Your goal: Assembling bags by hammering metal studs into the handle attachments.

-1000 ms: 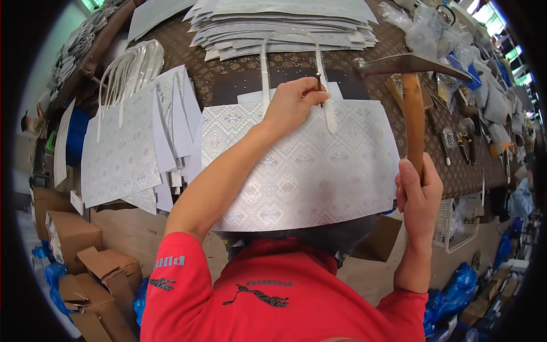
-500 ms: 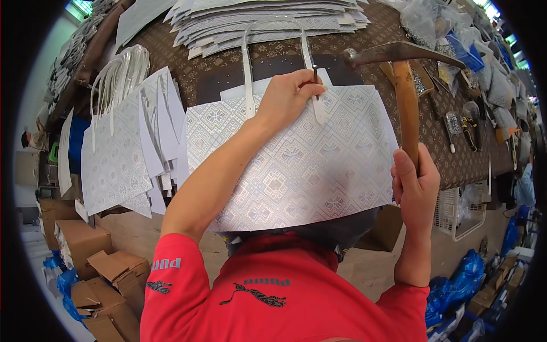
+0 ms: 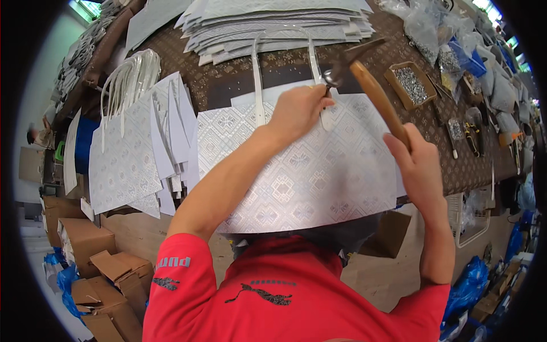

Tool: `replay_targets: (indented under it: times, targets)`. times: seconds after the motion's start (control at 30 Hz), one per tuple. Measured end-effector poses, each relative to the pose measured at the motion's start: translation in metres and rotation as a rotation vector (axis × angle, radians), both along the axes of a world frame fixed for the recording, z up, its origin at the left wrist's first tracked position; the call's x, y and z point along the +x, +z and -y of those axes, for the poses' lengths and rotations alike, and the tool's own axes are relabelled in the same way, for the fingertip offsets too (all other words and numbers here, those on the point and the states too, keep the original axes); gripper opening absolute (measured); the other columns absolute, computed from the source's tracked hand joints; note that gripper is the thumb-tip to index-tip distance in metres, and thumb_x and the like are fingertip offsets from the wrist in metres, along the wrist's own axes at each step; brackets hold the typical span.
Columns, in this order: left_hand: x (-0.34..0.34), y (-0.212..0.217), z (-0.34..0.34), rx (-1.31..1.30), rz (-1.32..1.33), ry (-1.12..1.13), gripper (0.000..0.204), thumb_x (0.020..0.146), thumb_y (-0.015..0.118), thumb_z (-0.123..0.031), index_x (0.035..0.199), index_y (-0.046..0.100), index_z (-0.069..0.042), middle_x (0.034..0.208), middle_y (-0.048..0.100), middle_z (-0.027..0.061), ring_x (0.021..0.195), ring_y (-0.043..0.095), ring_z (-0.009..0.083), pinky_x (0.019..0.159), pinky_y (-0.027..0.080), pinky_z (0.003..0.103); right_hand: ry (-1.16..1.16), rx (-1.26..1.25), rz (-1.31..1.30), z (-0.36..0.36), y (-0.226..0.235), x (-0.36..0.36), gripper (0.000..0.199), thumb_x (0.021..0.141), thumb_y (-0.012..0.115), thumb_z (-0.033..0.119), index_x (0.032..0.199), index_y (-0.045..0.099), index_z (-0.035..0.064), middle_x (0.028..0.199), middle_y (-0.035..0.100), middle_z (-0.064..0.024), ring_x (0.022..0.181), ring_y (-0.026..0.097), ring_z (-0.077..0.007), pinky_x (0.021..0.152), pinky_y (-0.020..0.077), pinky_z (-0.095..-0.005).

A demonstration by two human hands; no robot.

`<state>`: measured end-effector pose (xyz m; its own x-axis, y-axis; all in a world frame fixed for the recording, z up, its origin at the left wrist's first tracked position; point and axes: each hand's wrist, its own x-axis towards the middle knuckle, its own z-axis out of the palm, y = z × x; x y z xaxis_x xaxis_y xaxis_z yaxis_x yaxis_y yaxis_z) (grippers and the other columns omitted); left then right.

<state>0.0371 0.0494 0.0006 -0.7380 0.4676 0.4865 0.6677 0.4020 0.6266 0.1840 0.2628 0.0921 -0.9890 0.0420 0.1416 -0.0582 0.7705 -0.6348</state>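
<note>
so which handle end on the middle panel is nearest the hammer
The right end, by the left hand; the left end is farther from the hammer.

Lettering (image 3: 174,262) and animal emblems (image 3: 266,295) mark the red shirt (image 3: 256,320).

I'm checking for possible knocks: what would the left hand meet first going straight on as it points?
Probably the hammer, which shows just up and to the right of the left hand. Depth is unclear from this single view, so the hand might pass beneath it.
</note>
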Motion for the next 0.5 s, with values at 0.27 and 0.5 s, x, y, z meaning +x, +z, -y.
replay_targets:
  times: [0.27, 0.5]
  targets:
    - [-0.003, -0.008, 0.005, 0.424, 0.440, -0.033, 0.019, 0.096, 0.064, -0.018, 0.093, 0.067, 0.000, 0.080, 0.069, 0.0116, 0.072, 0.065, 0.0215, 0.068, 0.050, 0.033, -0.279, -0.483, 0.013, 0.001, 0.012, 0.041, 0.023, 0.103, 0.061, 0.024, 0.089, 0.054, 0.0071, 0.065, 0.046, 0.0066, 0.054, 0.039, 0.0003, 0.046, 0.0291, -0.0185]
    - [0.011, -0.008, 0.004, 0.220, 0.388, -0.105, 0.016, 0.094, 0.066, -0.013, 0.095, 0.068, 0.003, 0.079, 0.069, 0.0112, 0.070, 0.062, 0.0169, 0.068, 0.049, 0.030, -0.291, -0.465, 0.080, -0.005, -0.003, 0.051, 0.021, 0.104, 0.060, 0.024, 0.091, 0.054, 0.0084, 0.067, 0.045, 0.0075, 0.052, 0.036, 0.0025, 0.045, 0.0269, -0.0159]
